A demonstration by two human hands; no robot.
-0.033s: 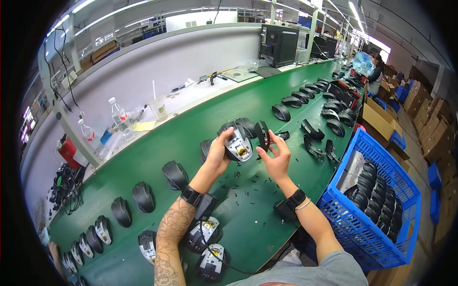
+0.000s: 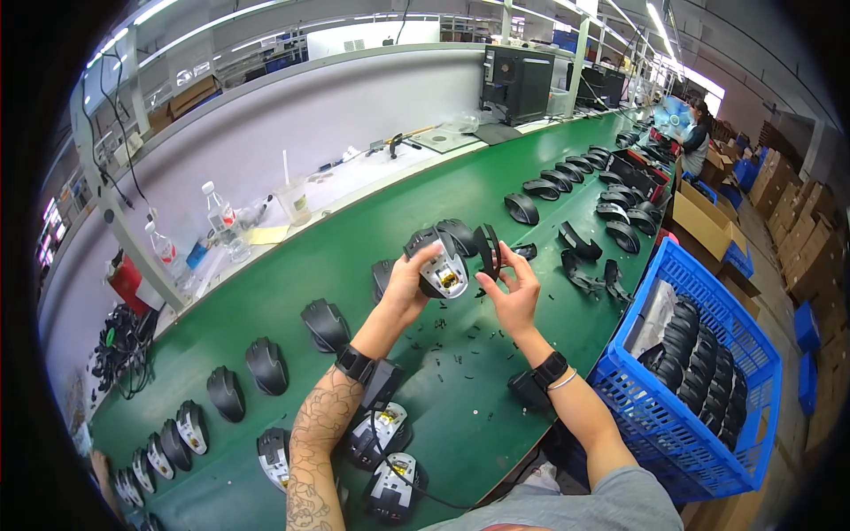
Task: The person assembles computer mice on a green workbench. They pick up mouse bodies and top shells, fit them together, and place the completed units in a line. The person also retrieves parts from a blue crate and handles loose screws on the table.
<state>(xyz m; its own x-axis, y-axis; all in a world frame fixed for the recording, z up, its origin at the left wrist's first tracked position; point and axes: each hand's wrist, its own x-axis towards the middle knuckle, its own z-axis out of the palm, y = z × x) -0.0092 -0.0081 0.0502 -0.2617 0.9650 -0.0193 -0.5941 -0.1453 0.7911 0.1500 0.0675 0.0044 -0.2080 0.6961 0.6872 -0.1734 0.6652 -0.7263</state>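
While left grip (image 2: 405, 288) clasps mouse (image 2: 446, 273) by edge | right grip (image 2: 515, 298) seemingly pinches cover (image 2: 486, 251) edgewise

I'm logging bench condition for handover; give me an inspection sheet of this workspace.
Surface: long, smooth green worktop.
Job's things: black computer mouse showing a white section; curved black plastic shell piece, apart from it.
Clutter: small black plastic scraps scattered on the worktop.
Hands: left hand grips the mouse; right hand holds the shell piece.
Cables: thin black cable near the lower edge; tangled black bundle at left.
Surroundings: slatted blue plastic crate of black parts at right; person farther along the worktop.
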